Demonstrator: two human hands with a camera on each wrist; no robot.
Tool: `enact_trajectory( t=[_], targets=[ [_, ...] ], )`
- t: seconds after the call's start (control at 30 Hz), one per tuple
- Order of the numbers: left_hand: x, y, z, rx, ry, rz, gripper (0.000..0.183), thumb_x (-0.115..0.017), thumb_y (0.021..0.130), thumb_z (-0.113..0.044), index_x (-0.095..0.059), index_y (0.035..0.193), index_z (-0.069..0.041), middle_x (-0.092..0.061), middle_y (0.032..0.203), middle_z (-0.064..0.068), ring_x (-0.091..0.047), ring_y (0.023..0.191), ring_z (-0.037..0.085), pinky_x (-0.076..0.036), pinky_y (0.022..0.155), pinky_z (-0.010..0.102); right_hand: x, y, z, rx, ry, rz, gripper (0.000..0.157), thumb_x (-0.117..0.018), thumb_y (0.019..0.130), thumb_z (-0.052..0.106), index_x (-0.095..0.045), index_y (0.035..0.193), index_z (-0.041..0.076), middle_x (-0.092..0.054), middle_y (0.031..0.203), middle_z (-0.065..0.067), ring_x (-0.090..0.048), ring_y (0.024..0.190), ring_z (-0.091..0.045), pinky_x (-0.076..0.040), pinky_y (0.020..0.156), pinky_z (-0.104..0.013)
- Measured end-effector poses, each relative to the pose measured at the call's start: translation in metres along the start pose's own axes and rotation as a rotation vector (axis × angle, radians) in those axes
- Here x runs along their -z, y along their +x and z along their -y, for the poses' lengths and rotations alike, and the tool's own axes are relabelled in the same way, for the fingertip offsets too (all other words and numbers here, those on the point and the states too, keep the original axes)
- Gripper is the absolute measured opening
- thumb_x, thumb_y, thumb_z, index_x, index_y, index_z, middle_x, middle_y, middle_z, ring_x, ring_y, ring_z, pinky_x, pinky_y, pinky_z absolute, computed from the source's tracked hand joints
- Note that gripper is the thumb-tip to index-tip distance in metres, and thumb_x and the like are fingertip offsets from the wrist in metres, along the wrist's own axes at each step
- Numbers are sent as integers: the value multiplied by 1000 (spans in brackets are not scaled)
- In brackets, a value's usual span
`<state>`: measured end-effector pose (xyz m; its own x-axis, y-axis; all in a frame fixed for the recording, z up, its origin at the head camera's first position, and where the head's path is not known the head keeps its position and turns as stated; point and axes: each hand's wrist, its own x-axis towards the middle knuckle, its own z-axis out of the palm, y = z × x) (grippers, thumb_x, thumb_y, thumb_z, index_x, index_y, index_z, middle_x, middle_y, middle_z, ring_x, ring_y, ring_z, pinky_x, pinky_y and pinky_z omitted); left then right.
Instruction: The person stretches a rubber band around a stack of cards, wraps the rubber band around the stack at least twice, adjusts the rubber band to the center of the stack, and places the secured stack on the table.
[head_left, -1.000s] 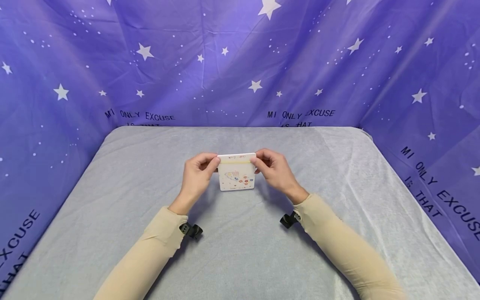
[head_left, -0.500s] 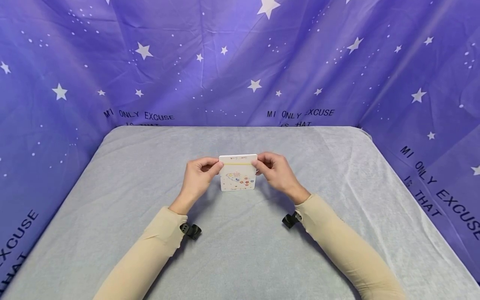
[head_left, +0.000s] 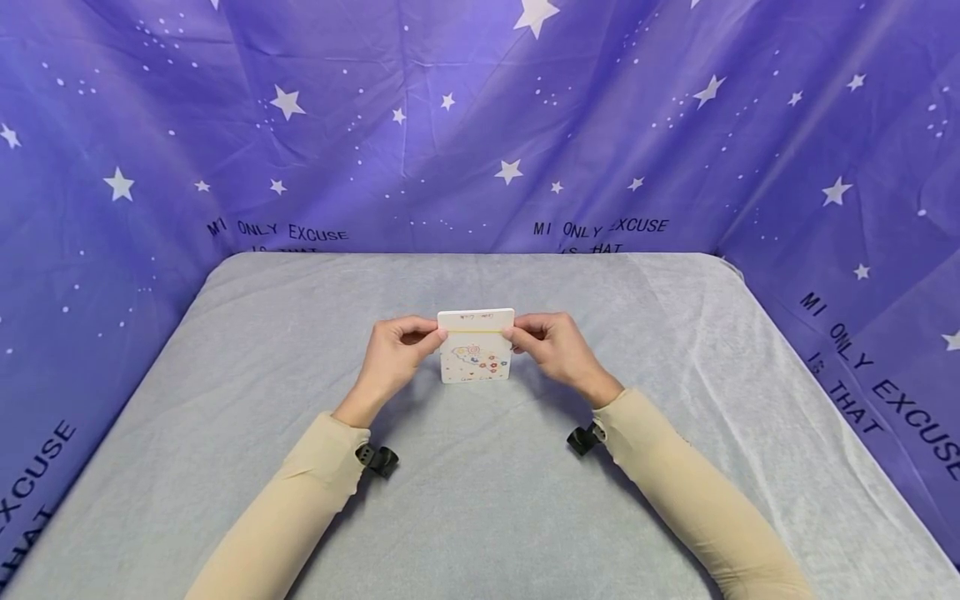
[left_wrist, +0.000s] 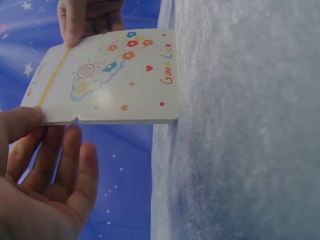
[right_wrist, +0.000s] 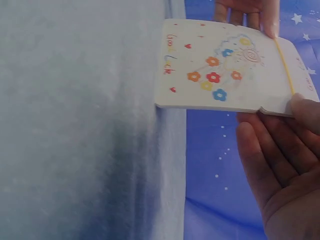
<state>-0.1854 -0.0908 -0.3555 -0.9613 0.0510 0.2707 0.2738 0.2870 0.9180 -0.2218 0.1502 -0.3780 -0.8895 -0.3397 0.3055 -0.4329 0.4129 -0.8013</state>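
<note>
A white stack of cards (head_left: pixel 474 367), printed with flowers, a cloud and "Good Luck", stands upright on its lower edge on the cloth. Across its upper part runs a thin yellow rubber band (head_left: pixel 474 332). My left hand (head_left: pixel 393 354) pinches the stack's left edge, thumb in front at the band's end and fingers behind. The right hand (head_left: pixel 555 348) pinches the opposite edge the same way. In the left wrist view, small notches cut the sides of the cards (left_wrist: pixel 145 95) below the band (left_wrist: pixel 55 76). The stack's back is hidden.
A grey-blue velvety cloth (head_left: pixel 480 500) covers the table. Purple curtains (head_left: pixel 480 125) with white stars and lettering hang behind it and on both sides. A small black camera (head_left: pixel 378 460) is worn on the left wrist, another (head_left: pixel 583 439) on the right.
The yellow band has slid down a little from the top edge of the cards, with both thumbs moving down along it. The stack has shifted slightly right and stands more upright.
</note>
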Motion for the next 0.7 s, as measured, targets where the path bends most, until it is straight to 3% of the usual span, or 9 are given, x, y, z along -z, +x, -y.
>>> enact_trajectory(
  t=[0.23, 0.47, 0.7],
  targets=[
    [-3, 10, 29, 1, 7, 2, 17, -71, 77, -18, -71, 88, -4, -68, 86, 10, -64, 73, 19, -51, 63, 25, 4, -1, 1, -37, -26, 57, 20, -62, 84, 29, -72, 94, 14, -68, 80, 3, -62, 69, -15, -50, 57, -30],
    [-3, 8, 32, -29, 54, -5, 18, -71, 77, -25, -72, 85, -10, -68, 83, 5, -63, 70, 14, -51, 61, 26, 5, -2, 2, -73, -33, 86, 20, -62, 84, 31, -71, 94, 15, -69, 81, 3, -63, 73, -23, -52, 61, -33],
    [-4, 8, 33, -100, 29, -2, 19, -68, 80, -21, -70, 93, -7, -68, 85, 5, -62, 71, 13, -51, 63, 24, 1, -1, -3, -9, -76, 23, 23, -60, 85, 33, -71, 96, 15, -69, 83, 3, -63, 69, -16, -50, 54, -29]
  ],
)
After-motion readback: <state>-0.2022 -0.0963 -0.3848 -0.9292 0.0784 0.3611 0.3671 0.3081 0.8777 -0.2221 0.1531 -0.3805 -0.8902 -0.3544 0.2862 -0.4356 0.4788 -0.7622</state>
